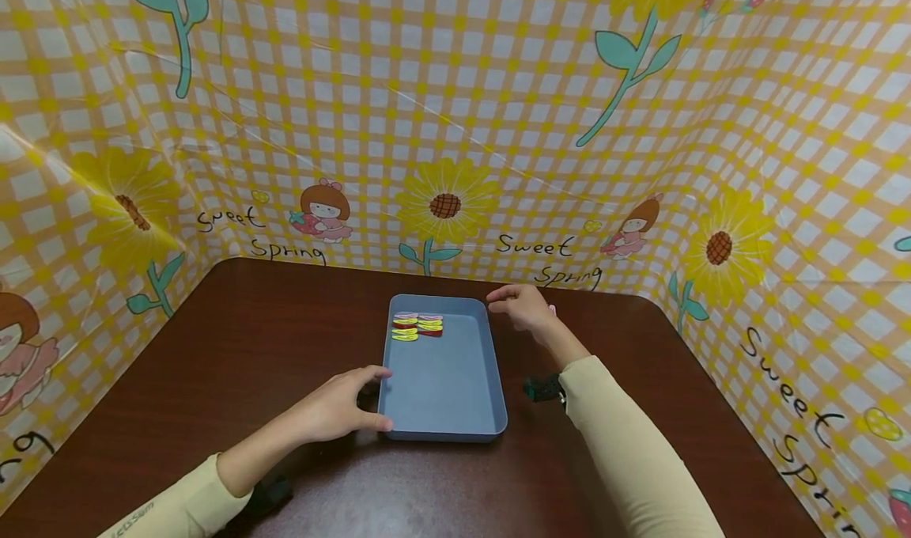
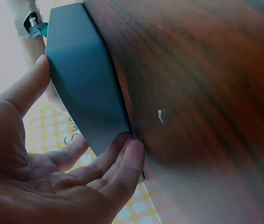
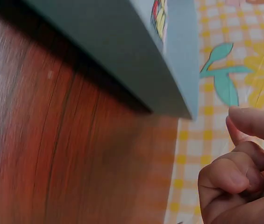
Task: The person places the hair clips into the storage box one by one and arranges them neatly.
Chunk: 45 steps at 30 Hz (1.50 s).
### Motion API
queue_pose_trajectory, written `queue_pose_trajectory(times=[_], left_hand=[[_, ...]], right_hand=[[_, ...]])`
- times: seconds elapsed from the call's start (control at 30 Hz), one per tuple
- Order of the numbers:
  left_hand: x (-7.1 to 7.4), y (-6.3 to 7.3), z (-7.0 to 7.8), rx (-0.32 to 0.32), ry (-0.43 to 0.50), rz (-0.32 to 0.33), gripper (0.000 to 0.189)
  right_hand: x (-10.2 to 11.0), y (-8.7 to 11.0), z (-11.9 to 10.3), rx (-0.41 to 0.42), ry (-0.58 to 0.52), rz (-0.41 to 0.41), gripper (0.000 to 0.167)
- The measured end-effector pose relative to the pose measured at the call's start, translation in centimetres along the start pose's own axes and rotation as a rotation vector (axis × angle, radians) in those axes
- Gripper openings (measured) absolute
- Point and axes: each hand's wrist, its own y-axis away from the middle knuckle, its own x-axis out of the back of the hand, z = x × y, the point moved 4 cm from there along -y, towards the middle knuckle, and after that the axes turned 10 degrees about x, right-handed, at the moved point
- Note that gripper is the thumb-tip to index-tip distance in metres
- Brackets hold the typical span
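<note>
A blue-grey rectangular tray (image 1: 455,395) lies on the dark wooden table. Inside, towards its far left corner, several snap hair clips (image 1: 405,338) form two columns in pink, yellow and red. My left hand (image 1: 340,402) rests against the tray's left side, thumb near the front corner and index finger at the rim. Seen from the left wrist, its other fingers touch the outer wall (image 2: 82,70) low down. Just outside the far right corner hovers my right hand (image 1: 523,307), fingers bent, thumb and index close together. Nothing shows between them in the right wrist view.
Beyond the right hand, a small pink item (image 1: 552,309) peeks out, mostly hidden. Brown tabletop (image 1: 285,324) extends on both sides of the tray. A checked cloth with sunflowers (image 1: 444,206) hangs along the back and sides. A dark device (image 1: 542,388) sits by the right wrist.
</note>
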Motion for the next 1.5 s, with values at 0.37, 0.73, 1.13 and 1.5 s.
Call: queue_pose_trajectory(times=[0.37, 0.73, 1.13, 1.5], left_hand=[[0.3, -0.1, 0.0, -0.008, 0.003, 0.01, 0.077], [-0.3, -0.2, -0.6, -0.008, 0.019, -0.003, 0.077], [-0.1, -0.5, -0.5, -0.013, 0.008, -0.001, 0.077], [0.0, -0.4, -0.5, -0.016, 0.006, 0.0, 0.077]], right_hand=[[2.2, -1.0, 2.5, -0.014, -0.019, 0.019, 0.029], [3.4, -0.9, 6.1, -0.019, 0.024, 0.019, 0.033], [4.9, -1.3, 8.5, -0.083, 0.009, 0.062, 0.035], [5.5, -1.2, 9.8, -0.115, 0.081, 0.101, 0.037]])
